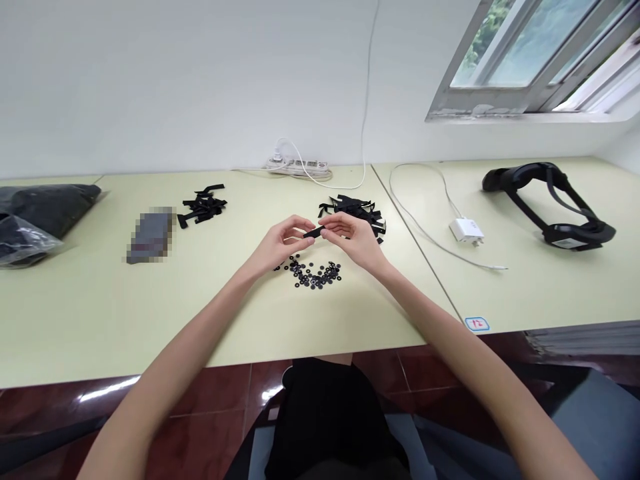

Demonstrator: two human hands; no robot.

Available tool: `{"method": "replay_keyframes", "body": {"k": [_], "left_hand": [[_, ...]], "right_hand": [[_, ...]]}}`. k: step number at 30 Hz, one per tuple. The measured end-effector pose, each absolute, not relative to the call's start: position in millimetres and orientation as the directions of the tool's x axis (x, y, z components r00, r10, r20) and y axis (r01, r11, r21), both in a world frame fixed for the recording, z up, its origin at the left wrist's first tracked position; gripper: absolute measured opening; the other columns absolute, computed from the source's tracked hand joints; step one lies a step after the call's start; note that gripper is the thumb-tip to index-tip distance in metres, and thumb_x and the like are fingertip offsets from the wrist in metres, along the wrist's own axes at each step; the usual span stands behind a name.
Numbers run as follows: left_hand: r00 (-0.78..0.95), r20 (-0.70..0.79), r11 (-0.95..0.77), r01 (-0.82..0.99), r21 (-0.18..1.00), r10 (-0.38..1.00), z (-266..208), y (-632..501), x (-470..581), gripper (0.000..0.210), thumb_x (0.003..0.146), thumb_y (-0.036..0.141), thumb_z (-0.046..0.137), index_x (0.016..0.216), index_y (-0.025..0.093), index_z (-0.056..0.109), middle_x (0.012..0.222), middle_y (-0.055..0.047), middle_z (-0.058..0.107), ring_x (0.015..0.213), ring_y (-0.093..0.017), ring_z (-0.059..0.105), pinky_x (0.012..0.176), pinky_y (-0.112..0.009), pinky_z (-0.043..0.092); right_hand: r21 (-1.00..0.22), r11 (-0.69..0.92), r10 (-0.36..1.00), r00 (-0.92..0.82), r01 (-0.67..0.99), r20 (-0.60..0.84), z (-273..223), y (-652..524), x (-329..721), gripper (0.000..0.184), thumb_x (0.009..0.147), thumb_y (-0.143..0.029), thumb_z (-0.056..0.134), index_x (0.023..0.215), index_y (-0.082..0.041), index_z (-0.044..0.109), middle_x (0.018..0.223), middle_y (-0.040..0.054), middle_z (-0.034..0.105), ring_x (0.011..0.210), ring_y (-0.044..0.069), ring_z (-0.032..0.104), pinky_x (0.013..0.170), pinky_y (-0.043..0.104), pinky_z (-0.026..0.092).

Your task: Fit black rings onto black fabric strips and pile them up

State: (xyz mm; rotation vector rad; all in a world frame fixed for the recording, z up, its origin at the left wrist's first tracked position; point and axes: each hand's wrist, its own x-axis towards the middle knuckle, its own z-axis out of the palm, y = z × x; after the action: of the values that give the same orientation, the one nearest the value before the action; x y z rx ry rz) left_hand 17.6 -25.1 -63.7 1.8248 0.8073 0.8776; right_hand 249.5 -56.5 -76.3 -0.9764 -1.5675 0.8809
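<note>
Between my two hands, above the table, is a short black strap piece. My left hand pinches its left end with thumb and fingers. At the other end, the fingertips of my right hand are closed on it. Just below the hands lies a scatter of small black ring-shaped washers. Partly hidden behind my right hand is a pile of black strap pieces. A second, smaller pile of black strips sits farther left.
A blurred-out dark object and a plastic-wrapped black bundle lie to the left. At the back is a power strip. On the right are a white charger with its cable and a black headset.
</note>
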Motion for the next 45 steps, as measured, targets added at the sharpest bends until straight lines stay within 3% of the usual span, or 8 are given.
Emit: {"method": "replay_keyframes", "body": {"k": [5, 11, 16, 22, 29, 36, 41, 45], "left_hand": [[0.47, 0.211, -0.298, 0.118, 0.947, 0.857, -67, -22, 18, 0.036, 0.091, 0.053, 0.085, 0.102, 0.02, 0.074, 0.095, -0.007, 0.076, 0.086, -0.02, 0.074, 0.083, -0.036, 0.065], [0.41, 0.211, -0.259, 0.065, 0.964, 0.887, -63, -25, 19, 0.037, 0.09, 0.058, 0.085, 0.102, 0.023, 0.081, 0.11, -0.009, 0.075, 0.099, -0.023, 0.072, 0.074, -0.032, 0.068], [0.399, 0.212, -0.238, 0.017, 0.971, 0.892, -61, -28, 21, 0.033, 0.089, 0.056, 0.087, 0.098, 0.024, 0.082, 0.106, -0.006, 0.075, 0.096, -0.021, 0.07, 0.074, -0.031, 0.066], [0.385, 0.221, -0.244, 0.011, 0.97, 0.896, -64, -27, 22, 0.03, 0.09, 0.052, 0.087, 0.1, 0.024, 0.08, 0.099, -0.005, 0.075, 0.088, -0.018, 0.07, 0.075, -0.03, 0.063], [0.397, 0.197, -0.237, 0.053, 0.97, 0.897, -65, -27, 23, 0.031, 0.091, 0.054, 0.085, 0.099, 0.025, 0.079, 0.103, -0.006, 0.073, 0.095, -0.022, 0.07, 0.069, -0.03, 0.062], [0.306, 0.343, -0.375, 0.05, 0.926, 0.888, -66, -29, 25, 0.022, 0.091, 0.045, 0.084, 0.092, 0.024, 0.078, 0.117, -0.007, 0.071, 0.112, -0.022, 0.067, 0.082, -0.031, 0.059], [0.344, 0.279, -0.315, 0.054, 0.948, 0.897, -64, -32, 27, 0.028, 0.093, 0.051, 0.082, 0.094, 0.023, 0.075, 0.097, -0.004, 0.072, 0.088, -0.019, 0.069, 0.083, -0.035, 0.059], [0.31, 0.269, -0.289, 0.021, 0.957, 0.912, -63, -31, 26, 0.032, 0.092, 0.053, 0.082, 0.097, 0.023, 0.073, 0.095, -0.004, 0.073, 0.087, -0.019, 0.071, 0.079, -0.033, 0.059]], "right_hand": [[-0.92, 0.365, 0.928, -0.131, 0.141, 0.348, -72, -60, 248, 0.03, 0.091, -0.051, 0.084, 0.099, -0.024, 0.076, 0.099, 0.0047, 0.08, 0.094, 0.022, 0.077, 0.094, 0.042, 0.064], [-0.938, 0.313, 0.926, -0.27, 0.152, 0.265, -69, -66, 246, 0.032, 0.101, -0.056, 0.074, 0.098, -0.024, 0.068, 0.077, 0.0003, 0.076, 0.076, 0.019, 0.075, 0.085, 0.039, 0.063], [-0.88, 0.391, 0.892, -0.346, 0.269, 0.291, -69, -70, 245, 0.032, 0.11, -0.049, 0.061, 0.091, -0.025, 0.065, 0.081, 0.0006, 0.077, 0.077, 0.017, 0.074, 0.083, 0.037, 0.061], [-0.809, 0.487, 0.862, -0.334, 0.329, 0.382, -74, -68, 244, 0.026, 0.101, -0.045, 0.075, 0.116, -0.027, 0.064, 0.099, 0.0015, 0.08, 0.083, 0.019, 0.073, 0.081, 0.037, 0.06], [-0.772, 0.545, 0.837, -0.272, 0.327, 0.475, -69, -73, 242, 0.013, 0.104, -0.038, 0.07, 0.101, -0.025, 0.069, 0.089, 0.0003, 0.078, 0.08, 0.017, 0.072, 0.074, 0.032, 0.057], [-0.767, 0.514, 0.854, -0.319, 0.384, 0.412, -67, -73, 244, 0.029, 0.106, -0.04, 0.064, 0.081, -0.025, 0.061, 0.08, 0.0003, 0.069, 0.072, 0.017, 0.062, 0.072, 0.034, 0.054], [-0.825, 0.486, 0.868, -0.273, 0.289, 0.415, -67, -74, 240, 0.033, 0.096, -0.049, 0.078, 0.088, -0.027, 0.054, 0.106, 0.0042, 0.07, 0.094, 0.021, 0.066, 0.086, 0.039, 0.059], [-0.935, 0.332, 0.919, -0.263, 0.121, 0.292, -65, -72, 241, 0.037, 0.092, -0.053, 0.083, 0.103, -0.027, 0.059, 0.107, 0.0033, 0.069, 0.096, 0.021, 0.07, 0.087, 0.038, 0.061]]}}
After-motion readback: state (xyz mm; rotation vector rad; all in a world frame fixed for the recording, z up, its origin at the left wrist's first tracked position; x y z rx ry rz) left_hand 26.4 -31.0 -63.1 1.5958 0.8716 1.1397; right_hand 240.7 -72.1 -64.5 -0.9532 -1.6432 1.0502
